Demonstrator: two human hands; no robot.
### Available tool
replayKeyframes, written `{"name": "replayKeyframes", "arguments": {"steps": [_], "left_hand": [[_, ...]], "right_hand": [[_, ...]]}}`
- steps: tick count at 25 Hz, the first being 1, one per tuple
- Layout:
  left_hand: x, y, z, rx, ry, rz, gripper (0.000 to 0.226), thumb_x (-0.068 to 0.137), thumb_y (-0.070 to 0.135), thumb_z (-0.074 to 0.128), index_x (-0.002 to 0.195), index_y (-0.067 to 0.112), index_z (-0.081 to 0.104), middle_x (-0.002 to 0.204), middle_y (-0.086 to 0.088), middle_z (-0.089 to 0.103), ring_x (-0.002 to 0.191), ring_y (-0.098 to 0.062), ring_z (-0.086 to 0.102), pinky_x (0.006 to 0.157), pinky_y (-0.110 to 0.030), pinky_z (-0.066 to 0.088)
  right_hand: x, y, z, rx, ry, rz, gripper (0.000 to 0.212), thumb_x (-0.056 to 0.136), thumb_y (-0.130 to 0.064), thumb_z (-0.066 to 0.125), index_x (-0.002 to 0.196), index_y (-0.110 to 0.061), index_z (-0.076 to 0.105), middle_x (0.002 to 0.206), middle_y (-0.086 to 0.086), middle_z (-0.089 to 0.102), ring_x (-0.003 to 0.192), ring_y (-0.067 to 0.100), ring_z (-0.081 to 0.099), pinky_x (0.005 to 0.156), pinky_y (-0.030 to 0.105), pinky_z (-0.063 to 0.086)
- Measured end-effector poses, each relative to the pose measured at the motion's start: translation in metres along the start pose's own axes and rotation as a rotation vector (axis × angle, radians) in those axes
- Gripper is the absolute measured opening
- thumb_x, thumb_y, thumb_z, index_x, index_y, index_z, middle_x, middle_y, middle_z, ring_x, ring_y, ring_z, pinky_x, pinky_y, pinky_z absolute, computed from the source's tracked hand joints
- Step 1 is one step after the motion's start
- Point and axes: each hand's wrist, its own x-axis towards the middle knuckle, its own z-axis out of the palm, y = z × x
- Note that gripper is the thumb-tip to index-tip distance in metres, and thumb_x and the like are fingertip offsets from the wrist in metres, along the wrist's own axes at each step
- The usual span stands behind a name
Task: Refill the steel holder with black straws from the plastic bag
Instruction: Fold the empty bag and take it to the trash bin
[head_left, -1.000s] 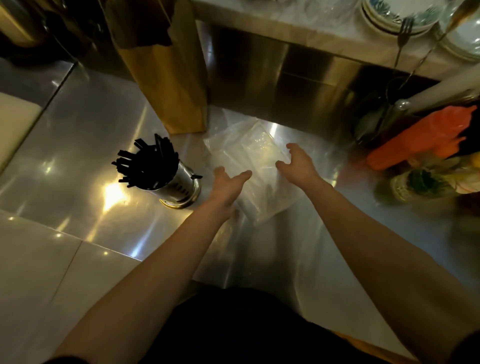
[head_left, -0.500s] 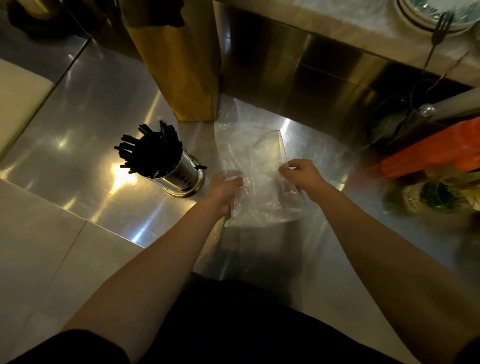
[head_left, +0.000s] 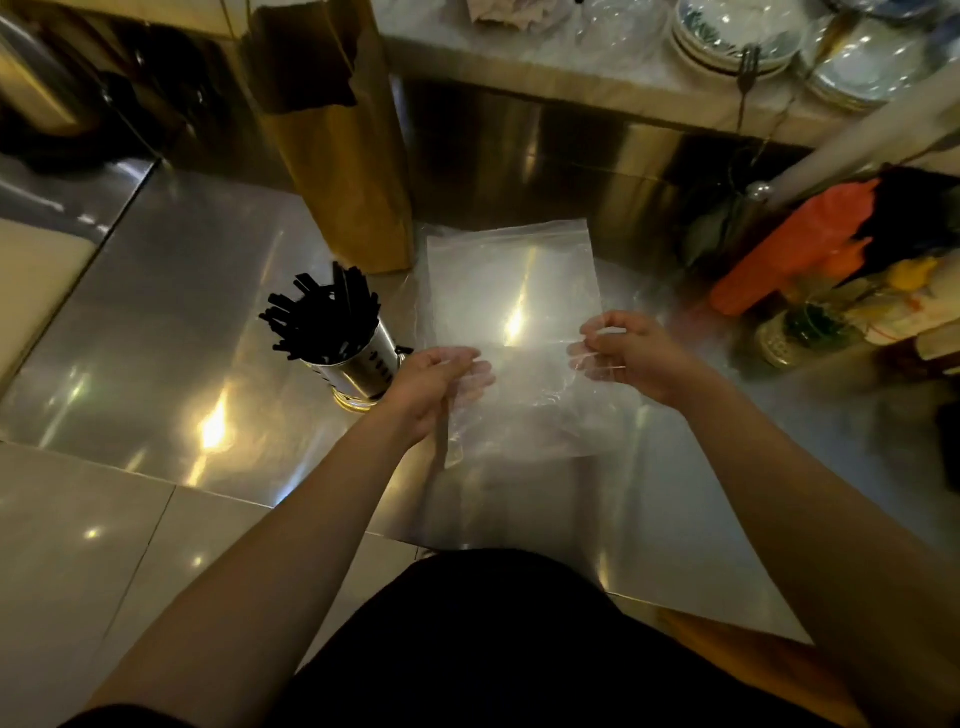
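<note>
Clear, thin and glossy, the plastic bag (head_left: 511, 291) is spread flat and taut above the steel counter (head_left: 156, 332), its far edge straight, its near part creased; no straws show inside it. The left hand (head_left: 434, 387) pinches its near left edge with curled fingers, and the right hand (head_left: 631, 353) pinches the near right edge the same way. Just left of the left hand stands the steel holder (head_left: 363, 364), a perforated cylinder packed with black straws (head_left: 322, 317) that fan out above its rim. A brown paper bag (head_left: 337, 135) stands upright behind it.
</note>
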Motion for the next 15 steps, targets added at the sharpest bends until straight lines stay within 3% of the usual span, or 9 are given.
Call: {"name": "replayKeyframes", "arguments": {"steps": [3,6,12,15], "left_hand": [[-0.016,0.000,-0.001,0.045,-0.107,0.002,0.013,0.093,0.010,0.058,0.102,0.004,0.066,0.097,-0.012,0.073,0.081,-0.021,0.074,0.063,-0.027,0.058],[-0.030,0.007,-0.007,0.102,-0.192,0.034,0.013,0.095,0.009,0.056,0.101,0.006,0.067,0.102,-0.014,0.074,0.089,-0.024,0.073,0.070,-0.030,0.057],[-0.058,0.041,-0.035,0.206,-0.287,0.075,0.031,0.098,0.004,0.046,0.116,0.021,0.065,0.108,-0.012,0.073,0.099,-0.025,0.071,0.081,-0.031,0.057],[-0.086,0.068,-0.017,0.260,-0.404,0.191,0.034,0.097,0.003,0.047,0.115,0.024,0.067,0.108,-0.013,0.073,0.099,-0.025,0.071,0.080,-0.029,0.058]], "right_hand": [[-0.034,0.006,-0.002,0.031,0.063,-0.048,0.012,0.095,-0.002,0.055,0.097,-0.011,0.063,0.082,0.004,0.075,0.074,0.018,0.074,0.063,0.026,0.059],[-0.054,0.010,0.000,0.113,0.103,-0.083,0.016,0.093,0.001,0.056,0.096,-0.012,0.064,0.082,0.005,0.075,0.073,0.018,0.074,0.061,0.025,0.058],[-0.061,-0.001,0.015,0.134,0.014,-0.130,0.019,0.092,0.003,0.055,0.096,-0.013,0.064,0.087,0.008,0.075,0.083,0.022,0.073,0.070,0.031,0.061],[-0.109,-0.019,0.000,0.223,0.076,-0.261,0.021,0.092,0.006,0.053,0.098,-0.012,0.062,0.090,0.011,0.076,0.086,0.023,0.074,0.072,0.031,0.061]]}}
